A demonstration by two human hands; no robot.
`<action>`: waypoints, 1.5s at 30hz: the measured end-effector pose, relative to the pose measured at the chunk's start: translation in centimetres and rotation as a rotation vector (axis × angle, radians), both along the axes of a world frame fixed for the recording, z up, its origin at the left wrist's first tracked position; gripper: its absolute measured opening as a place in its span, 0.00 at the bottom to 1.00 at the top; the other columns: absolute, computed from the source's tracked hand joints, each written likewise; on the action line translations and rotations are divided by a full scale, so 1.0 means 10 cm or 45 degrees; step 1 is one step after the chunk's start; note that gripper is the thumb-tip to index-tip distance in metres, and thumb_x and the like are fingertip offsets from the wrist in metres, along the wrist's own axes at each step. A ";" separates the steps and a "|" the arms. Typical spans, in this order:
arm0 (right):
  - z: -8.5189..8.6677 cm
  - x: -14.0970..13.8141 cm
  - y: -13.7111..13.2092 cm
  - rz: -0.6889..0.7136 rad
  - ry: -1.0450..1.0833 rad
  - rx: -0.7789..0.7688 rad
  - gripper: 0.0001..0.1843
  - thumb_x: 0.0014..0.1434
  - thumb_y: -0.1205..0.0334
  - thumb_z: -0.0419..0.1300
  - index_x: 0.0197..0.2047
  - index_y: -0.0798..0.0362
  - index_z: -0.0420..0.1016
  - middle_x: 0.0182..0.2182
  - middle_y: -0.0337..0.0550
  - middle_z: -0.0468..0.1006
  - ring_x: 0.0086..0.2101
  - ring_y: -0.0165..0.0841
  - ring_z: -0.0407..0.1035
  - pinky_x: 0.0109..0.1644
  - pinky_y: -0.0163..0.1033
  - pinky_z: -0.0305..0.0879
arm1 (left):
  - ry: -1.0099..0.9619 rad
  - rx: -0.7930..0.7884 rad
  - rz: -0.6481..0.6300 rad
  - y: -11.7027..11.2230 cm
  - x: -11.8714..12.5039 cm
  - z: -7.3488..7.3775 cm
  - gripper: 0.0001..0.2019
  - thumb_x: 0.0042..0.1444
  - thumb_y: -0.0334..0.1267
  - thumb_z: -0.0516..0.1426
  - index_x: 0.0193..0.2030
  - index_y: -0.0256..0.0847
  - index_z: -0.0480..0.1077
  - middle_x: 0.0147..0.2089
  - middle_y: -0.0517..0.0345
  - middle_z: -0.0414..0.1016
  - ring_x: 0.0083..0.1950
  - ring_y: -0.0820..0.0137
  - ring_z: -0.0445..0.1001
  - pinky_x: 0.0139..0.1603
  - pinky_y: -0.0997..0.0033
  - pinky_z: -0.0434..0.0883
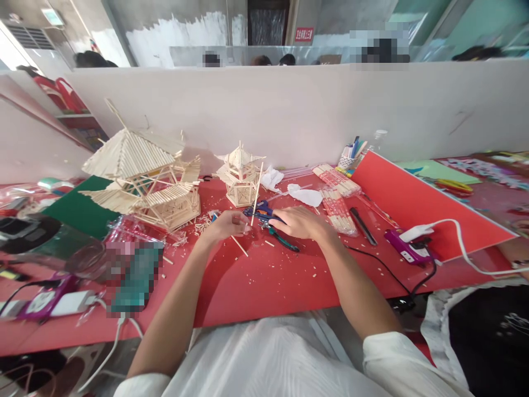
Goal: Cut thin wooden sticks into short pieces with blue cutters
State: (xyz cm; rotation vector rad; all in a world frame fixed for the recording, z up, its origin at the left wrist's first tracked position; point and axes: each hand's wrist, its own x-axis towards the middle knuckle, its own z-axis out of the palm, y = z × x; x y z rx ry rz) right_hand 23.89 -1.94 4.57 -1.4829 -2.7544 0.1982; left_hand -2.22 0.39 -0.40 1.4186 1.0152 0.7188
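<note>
My left hand (232, 225) is closed, its fingertips pinching the lower end of a thin wooden stick (257, 190) that stands nearly upright. My right hand (301, 221) lies over blue-handled pliers (264, 208), fingers bent around the handles; their jaws point left, close to the stick. Just below my right hand a dark green handle (285, 241) rests on the table. Another wooden stick (239, 246) lies flat beneath my left hand. Behind my hands stands a small pavilion model (241, 176) made of sticks; a larger stick pavilion (144, 176) is to its left.
Wood scraps litter the red table (248, 300). Bundles of wrapped sticks (339, 209), a black tool (363, 226) and a purple power strip (407, 246) lie to the right. On the left are a phone (138, 278) and a clear plastic container (58, 248). A white partition (289, 110) rises behind.
</note>
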 end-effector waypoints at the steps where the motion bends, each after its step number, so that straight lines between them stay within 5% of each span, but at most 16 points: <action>1: 0.01 0.01 0.00 0.013 0.023 0.014 0.24 0.72 0.46 0.43 0.47 0.53 0.73 0.41 0.52 0.82 0.39 0.43 0.75 0.38 0.39 0.55 | 0.057 0.025 -0.002 0.01 -0.01 -0.02 0.15 0.40 0.39 0.72 0.31 0.36 0.74 0.26 0.58 0.78 0.27 0.72 0.77 0.31 0.73 0.74; 5: -0.01 0.01 0.01 0.044 0.069 0.077 0.24 0.73 0.48 0.42 0.47 0.53 0.73 0.38 0.50 0.82 0.36 0.41 0.74 0.36 0.39 0.52 | 0.316 0.237 -0.002 0.07 -0.02 -0.15 0.11 0.43 0.42 0.69 0.28 0.38 0.75 0.22 0.60 0.75 0.24 0.72 0.73 0.26 0.76 0.69; 10: -0.05 -0.01 0.05 0.038 0.023 0.070 0.27 0.72 0.44 0.41 0.48 0.53 0.74 0.37 0.50 0.82 0.36 0.41 0.75 0.36 0.39 0.53 | 0.527 0.436 0.074 0.09 -0.03 -0.18 0.08 0.43 0.39 0.68 0.29 0.40 0.75 0.26 0.58 0.77 0.29 0.69 0.74 0.32 0.74 0.70; 14: -0.09 0.00 0.10 0.018 -0.006 0.051 0.27 0.72 0.43 0.42 0.48 0.53 0.75 0.40 0.51 0.82 0.40 0.42 0.75 0.39 0.39 0.56 | 0.334 0.625 0.119 0.01 0.00 0.01 0.20 0.46 0.30 0.62 0.48 0.41 0.75 0.43 0.53 0.80 0.37 0.68 0.77 0.41 0.72 0.73; 18: -0.11 -0.02 0.11 -0.001 -0.011 0.067 0.28 0.72 0.43 0.42 0.51 0.54 0.74 0.42 0.52 0.82 0.41 0.43 0.76 0.41 0.39 0.58 | 0.105 0.700 -0.133 -0.10 0.06 0.18 0.30 0.50 0.27 0.59 0.63 0.43 0.68 0.57 0.48 0.75 0.45 0.68 0.78 0.51 0.68 0.75; 23: -0.13 -0.09 0.07 0.013 -0.034 0.172 0.29 0.72 0.43 0.42 0.52 0.55 0.75 0.40 0.53 0.83 0.38 0.45 0.77 0.38 0.40 0.59 | 0.223 0.834 -0.065 -0.07 0.10 0.12 0.20 0.58 0.37 0.61 0.57 0.42 0.72 0.54 0.49 0.79 0.51 0.63 0.79 0.56 0.62 0.74; 29: -0.21 -0.16 0.10 0.002 -0.037 0.230 0.30 0.71 0.41 0.42 0.52 0.54 0.75 0.39 0.54 0.83 0.37 0.46 0.77 0.38 0.41 0.60 | 0.285 0.903 -0.082 0.03 0.03 0.03 0.21 0.58 0.36 0.61 0.59 0.43 0.73 0.56 0.49 0.79 0.52 0.61 0.79 0.56 0.61 0.75; 45: -0.31 -0.32 0.11 -0.071 0.060 0.277 0.29 0.71 0.42 0.44 0.50 0.55 0.76 0.42 0.55 0.84 0.40 0.47 0.78 0.41 0.41 0.63 | 0.369 1.086 -0.086 0.02 -0.07 0.17 0.17 0.59 0.34 0.58 0.54 0.41 0.76 0.53 0.49 0.80 0.52 0.61 0.79 0.55 0.61 0.75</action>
